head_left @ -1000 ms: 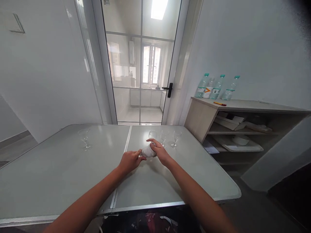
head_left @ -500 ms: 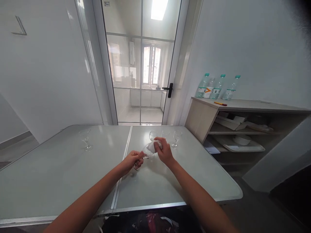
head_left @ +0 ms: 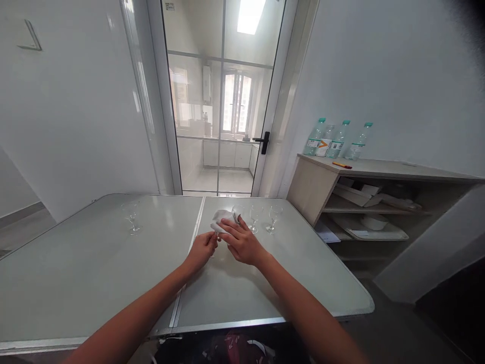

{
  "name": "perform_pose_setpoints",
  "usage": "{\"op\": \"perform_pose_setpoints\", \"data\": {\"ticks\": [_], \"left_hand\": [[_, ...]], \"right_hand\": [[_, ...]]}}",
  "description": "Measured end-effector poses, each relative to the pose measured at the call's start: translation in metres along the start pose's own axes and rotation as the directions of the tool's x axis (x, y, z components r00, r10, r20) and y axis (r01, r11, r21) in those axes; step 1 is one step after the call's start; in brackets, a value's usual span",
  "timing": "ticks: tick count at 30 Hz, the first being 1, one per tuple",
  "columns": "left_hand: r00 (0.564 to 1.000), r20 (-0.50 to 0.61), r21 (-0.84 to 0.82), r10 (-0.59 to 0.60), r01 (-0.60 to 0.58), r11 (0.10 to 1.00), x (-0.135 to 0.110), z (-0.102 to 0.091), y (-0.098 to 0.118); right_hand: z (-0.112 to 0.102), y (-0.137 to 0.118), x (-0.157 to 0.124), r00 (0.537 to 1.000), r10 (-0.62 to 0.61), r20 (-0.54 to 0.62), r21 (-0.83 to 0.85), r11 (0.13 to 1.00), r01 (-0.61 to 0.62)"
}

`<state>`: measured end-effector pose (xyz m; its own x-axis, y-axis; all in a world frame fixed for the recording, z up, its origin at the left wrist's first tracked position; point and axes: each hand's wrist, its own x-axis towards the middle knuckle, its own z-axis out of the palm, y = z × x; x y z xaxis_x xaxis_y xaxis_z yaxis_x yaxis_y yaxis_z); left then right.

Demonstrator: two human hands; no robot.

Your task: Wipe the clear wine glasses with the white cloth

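One white cloth in the right hand's fingers, one mostly hidden glass in the left hand's pinched fingers.

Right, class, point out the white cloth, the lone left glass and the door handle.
White cloth (head_left: 220, 217), head view: upper part.
Lone left glass (head_left: 132, 219), head view: stem.
Door handle (head_left: 265, 143), head view: black backplate.

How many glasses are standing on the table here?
4: one glass alone on the left, three toward the back right: the leftmost glass, partly hidden by the right hand, the middle glass and the rightmost glass. The hand or white cloth may hide more.
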<state>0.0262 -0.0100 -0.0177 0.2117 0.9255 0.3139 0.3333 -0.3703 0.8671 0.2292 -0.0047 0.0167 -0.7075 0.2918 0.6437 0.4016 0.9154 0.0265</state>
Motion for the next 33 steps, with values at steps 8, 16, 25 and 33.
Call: {"op": "perform_pose_setpoints", "data": {"ticks": [8,16,25,33], "left_hand": [[0.884,0.325,0.606,0.336,-0.467,0.644,-0.012,-0.005,0.007],[0.983,-0.044,0.069,0.179,-0.176,0.982,-0.008,-0.002,0.019],[0.979,-0.137,-0.330,-0.150,0.098,0.939,0.001,0.008,0.006],[0.999,-0.016,-0.100,-0.051,0.049,0.994,-0.004,0.012,0.004]], "right_hand": [[-0.006,0.007,-0.001,0.914,0.383,0.137,0.546,0.741,-0.392],[0.003,0.005,0.000,0.738,0.638,0.221,0.973,-0.095,-0.208],[0.009,-0.007,0.003,0.984,0.097,0.149,0.156,0.980,-0.120],[0.005,-0.011,0.005,0.999,0.041,0.021,-0.139,0.990,-0.038]]}}
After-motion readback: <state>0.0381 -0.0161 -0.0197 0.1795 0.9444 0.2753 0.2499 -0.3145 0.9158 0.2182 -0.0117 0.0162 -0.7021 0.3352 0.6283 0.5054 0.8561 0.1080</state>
